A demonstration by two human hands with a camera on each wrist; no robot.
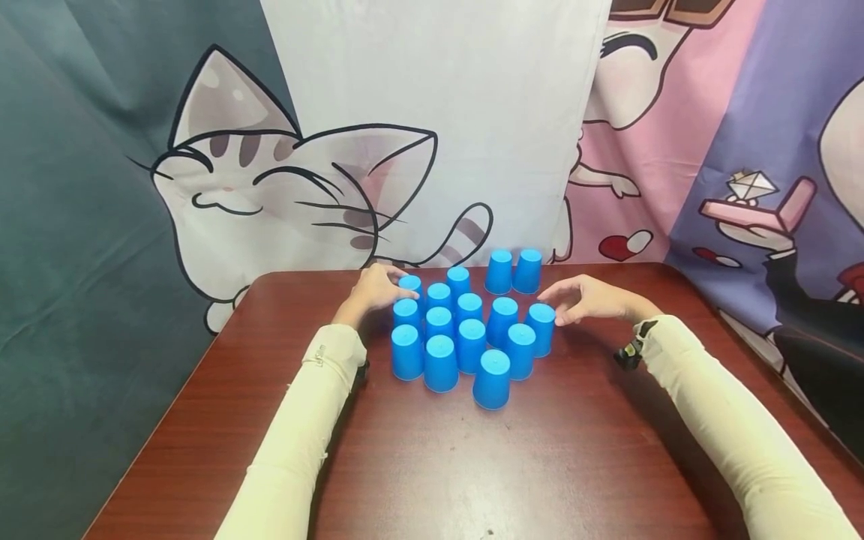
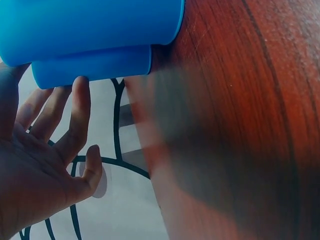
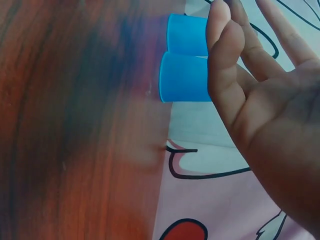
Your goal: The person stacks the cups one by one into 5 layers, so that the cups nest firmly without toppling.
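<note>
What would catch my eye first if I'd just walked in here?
Probably the cluster of upside-down blue cups, vivid in the middle of the reddish-brown table. Next come the person's hands: the left hand at the cluster's far left, the right hand at its right side. Behind, a big smiling cartoon cat fills the backdrop's left.

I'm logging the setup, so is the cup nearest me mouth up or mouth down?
Mouth down: the nearest cup shows its closed base on top, and its wider end rests on the table.
</note>
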